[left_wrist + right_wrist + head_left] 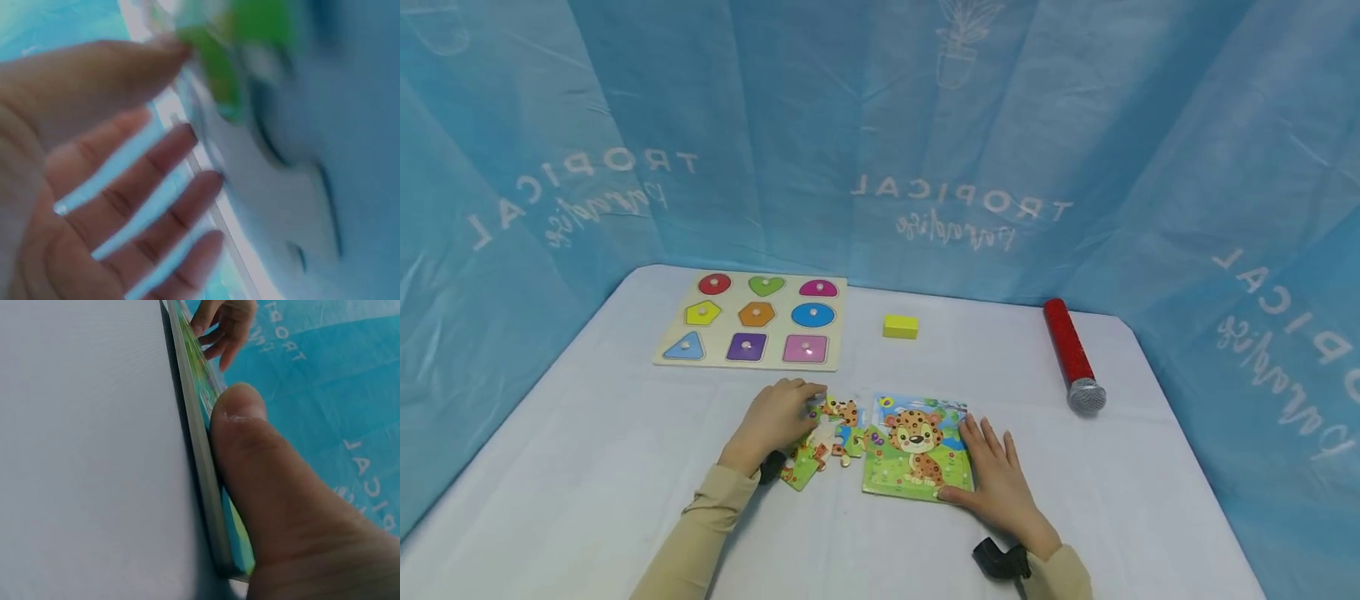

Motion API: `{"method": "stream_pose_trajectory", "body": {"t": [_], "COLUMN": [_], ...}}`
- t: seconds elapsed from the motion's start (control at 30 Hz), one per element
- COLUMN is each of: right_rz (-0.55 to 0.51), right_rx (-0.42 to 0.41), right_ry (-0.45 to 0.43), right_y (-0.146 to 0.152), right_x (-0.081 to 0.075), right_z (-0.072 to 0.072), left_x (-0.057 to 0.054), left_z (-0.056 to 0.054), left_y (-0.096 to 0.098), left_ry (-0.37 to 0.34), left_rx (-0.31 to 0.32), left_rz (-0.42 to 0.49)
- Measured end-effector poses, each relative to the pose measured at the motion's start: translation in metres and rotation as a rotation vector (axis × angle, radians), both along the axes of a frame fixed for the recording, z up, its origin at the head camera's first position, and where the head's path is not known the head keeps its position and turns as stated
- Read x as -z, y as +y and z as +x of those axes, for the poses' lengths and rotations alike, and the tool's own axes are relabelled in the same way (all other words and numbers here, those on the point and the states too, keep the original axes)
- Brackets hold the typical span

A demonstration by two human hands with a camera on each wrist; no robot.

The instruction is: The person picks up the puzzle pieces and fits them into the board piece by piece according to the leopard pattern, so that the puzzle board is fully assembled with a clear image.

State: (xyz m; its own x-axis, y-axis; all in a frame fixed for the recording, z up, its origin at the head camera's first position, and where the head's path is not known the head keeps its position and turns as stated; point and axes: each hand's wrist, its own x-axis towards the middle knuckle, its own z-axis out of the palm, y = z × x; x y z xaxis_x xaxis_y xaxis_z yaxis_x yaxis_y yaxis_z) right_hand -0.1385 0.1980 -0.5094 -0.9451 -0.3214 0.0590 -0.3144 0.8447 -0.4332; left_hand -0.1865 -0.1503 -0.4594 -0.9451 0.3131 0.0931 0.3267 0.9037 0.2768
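My left hand (780, 417) is over a loose heap of jigsaw pieces (826, 450), left of the puzzle board. In the left wrist view its thumb meets a blurred green piece (219, 78), while the other fingers (153, 165) are spread and fairly straight. A square jigsaw puzzle board (917, 450) with a spotted leopard cub picture lies flat. My right hand (1000, 479) rests at its right side, thumb on the lower right corner and fingers extended along the right edge. In the right wrist view the thumb (269, 456) presses on the board's edge (206, 462).
A wooden shape board (741, 337) with knobbed coloured shapes lies at the back left. A yellow block (900, 327) stands behind the puzzle. A red microphone (1071, 354) with a silver head lies at the right. Blue curtains (880, 125) enclose the white table (587, 458).
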Motion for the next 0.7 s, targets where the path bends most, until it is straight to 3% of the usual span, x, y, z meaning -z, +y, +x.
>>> {"method": "stream_pose_trajectory", "body": {"t": [0.27, 0.4, 0.53, 0.7], "right_rz": [-0.008, -0.014, -0.015, -0.017], "right_rx": [-0.012, -0.017, -0.012, -0.014], "right_ry": [-0.008, 0.017, 0.015, -0.003], "right_y": [0.001, 0.002, 0.003, 0.002], "right_x": [-0.002, -0.005, -0.005, -0.003], "right_z": [-0.001, 0.001, 0.002, 0.002], "left_x": [-0.009, -0.016, -0.019, -0.014], "left_z": [-0.003, -0.003, 0.002, 0.013], "left_y": [-0.007, 0.000, 0.026, 0.066], "left_ry": [0.130, 0.229, 0.239, 0.195], "left_rx": [0.028, 0.049, 0.166, 0.328], "left_rz": [-0.005, 0.036, 0.043, -0.039]}}
